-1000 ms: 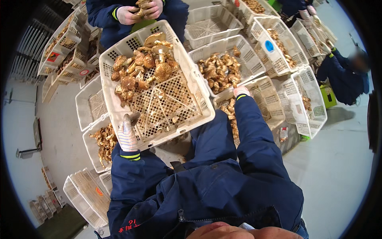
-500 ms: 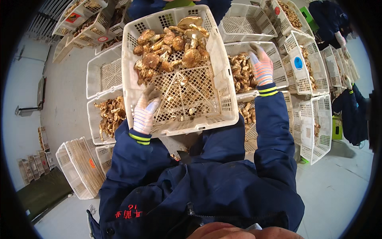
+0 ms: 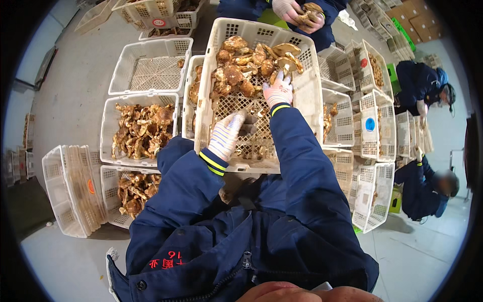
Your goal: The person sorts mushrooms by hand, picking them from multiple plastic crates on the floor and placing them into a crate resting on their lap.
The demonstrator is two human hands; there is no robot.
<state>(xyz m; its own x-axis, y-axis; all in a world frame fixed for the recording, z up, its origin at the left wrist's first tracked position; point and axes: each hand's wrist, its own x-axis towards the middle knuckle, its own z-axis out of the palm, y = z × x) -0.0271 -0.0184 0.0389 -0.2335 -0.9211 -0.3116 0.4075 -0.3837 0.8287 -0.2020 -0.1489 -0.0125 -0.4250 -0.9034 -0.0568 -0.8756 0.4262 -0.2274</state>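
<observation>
A white plastic crate (image 3: pixel 313 95) sits in front of me, with brown mushrooms (image 3: pixel 233 74) heaped in its far half and small scraps on its near mesh floor. My right hand (image 3: pixel 278 93), in a striped glove with grey fingertips, reaches into the heap's right side. Its fingers close on a mushroom (image 3: pixel 287 64) whose pale stem shows just beyond them; the cap is mostly covered. Over the near floor of the same crate, my left hand (image 3: pixel 227 133) is gloved too, its fingers loosely apart and pointing right, holding nothing I can see.
Mushroom-filled crates (image 3: pixel 105 132) stand at my left, beside a stack of nested crates (image 3: pixel 64 189). Another crate (image 3: pixel 114 70) holds one small piece. More crates (image 3: pixel 343 118) line the right. Across from me, a person's gloved hands (image 3: pixel 297 12) hold a mushroom. Other people work farther right.
My right hand has moved from the right-hand crate into the mushroom heap. My left hand has left the big crate's near left side and lies over its floor. The view has shifted.
</observation>
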